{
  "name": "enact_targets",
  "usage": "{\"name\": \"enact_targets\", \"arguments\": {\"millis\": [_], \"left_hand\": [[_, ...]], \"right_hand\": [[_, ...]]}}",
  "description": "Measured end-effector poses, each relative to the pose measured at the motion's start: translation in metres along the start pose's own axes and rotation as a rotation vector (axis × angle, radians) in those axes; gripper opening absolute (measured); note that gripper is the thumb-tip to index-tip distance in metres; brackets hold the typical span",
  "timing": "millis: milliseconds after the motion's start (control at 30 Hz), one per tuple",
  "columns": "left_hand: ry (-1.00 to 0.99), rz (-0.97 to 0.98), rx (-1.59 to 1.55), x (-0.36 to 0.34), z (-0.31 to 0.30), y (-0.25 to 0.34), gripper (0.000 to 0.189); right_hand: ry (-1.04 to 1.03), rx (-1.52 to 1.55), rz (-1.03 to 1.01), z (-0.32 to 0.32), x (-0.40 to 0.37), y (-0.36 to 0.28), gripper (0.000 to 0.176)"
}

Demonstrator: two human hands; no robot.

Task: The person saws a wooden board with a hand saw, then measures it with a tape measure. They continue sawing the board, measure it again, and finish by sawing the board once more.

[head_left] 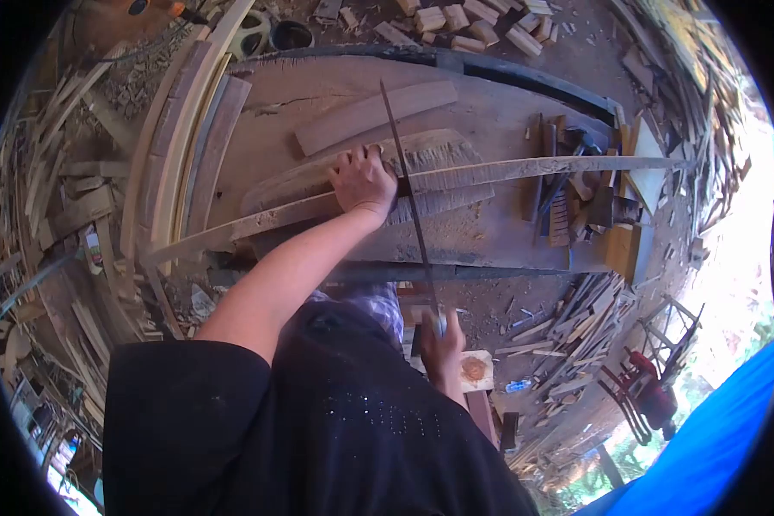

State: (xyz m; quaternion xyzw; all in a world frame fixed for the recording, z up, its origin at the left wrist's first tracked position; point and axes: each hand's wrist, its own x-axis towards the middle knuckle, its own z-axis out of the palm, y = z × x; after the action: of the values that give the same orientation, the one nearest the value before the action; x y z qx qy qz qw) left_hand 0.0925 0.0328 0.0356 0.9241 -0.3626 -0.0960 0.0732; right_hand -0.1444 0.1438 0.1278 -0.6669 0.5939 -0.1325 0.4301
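Note:
A long, narrow wooden strip [533, 169] lies across the workbench from left to right. My left hand [363, 182] bears on it near its middle, fingers curled over its far edge. Just right of that hand, the long thin blade of a handsaw [415, 206] crosses the strip. My right hand [444, 348] is closed around the saw's handle, close to my body; my fingers partly hide the handle. Under the strip sit rough wooden slabs [443, 155]. A curved plank [374, 116] lies flat beyond them.
The workbench [507, 112] carries a cluster of hand tools [576, 185] at its right. Long boards [176, 138] lean at the left. Cut blocks [482, 21] and scrap wood [576, 335] cover the ground. A red machine [649, 387] stands at lower right, near blue fabric [722, 439].

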Motion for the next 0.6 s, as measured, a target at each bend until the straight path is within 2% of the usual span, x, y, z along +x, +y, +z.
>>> {"name": "enact_targets", "arguments": {"millis": [67, 133, 233, 300, 367, 467, 600], "left_hand": [[0.012, 0.007, -0.002, 0.000, 0.001, -0.001, 0.024], [0.052, 0.004, -0.017, 0.002, 0.005, -0.003, 0.024], [0.015, -0.008, -0.008, -0.001, 0.004, -0.001, 0.023], [0.042, 0.025, -0.026, 0.002, 0.001, 0.000, 0.024], [0.061, 0.022, -0.055, -0.001, 0.001, 0.000, 0.023], [0.021, 0.032, -0.070, -0.009, 0.003, 0.001, 0.023], [-0.014, 0.046, -0.040, -0.002, 0.003, -0.002, 0.024]], "right_hand": [[-0.030, 0.110, 0.079, 0.047, 0.070, 0.001, 0.016], [0.144, -0.021, -0.172, 0.072, 0.103, -0.006, 0.022], [0.118, -0.011, -0.165, 0.057, 0.090, -0.014, 0.021], [0.072, 0.043, -0.052, 0.034, 0.048, -0.012, 0.019], [0.103, 0.040, -0.114, 0.009, -0.014, 0.016, 0.016], [0.063, 0.020, 0.009, 0.004, -0.016, 0.016, 0.016], [0.038, 0.097, -0.091, 0.048, 0.079, -0.008, 0.018]]}}
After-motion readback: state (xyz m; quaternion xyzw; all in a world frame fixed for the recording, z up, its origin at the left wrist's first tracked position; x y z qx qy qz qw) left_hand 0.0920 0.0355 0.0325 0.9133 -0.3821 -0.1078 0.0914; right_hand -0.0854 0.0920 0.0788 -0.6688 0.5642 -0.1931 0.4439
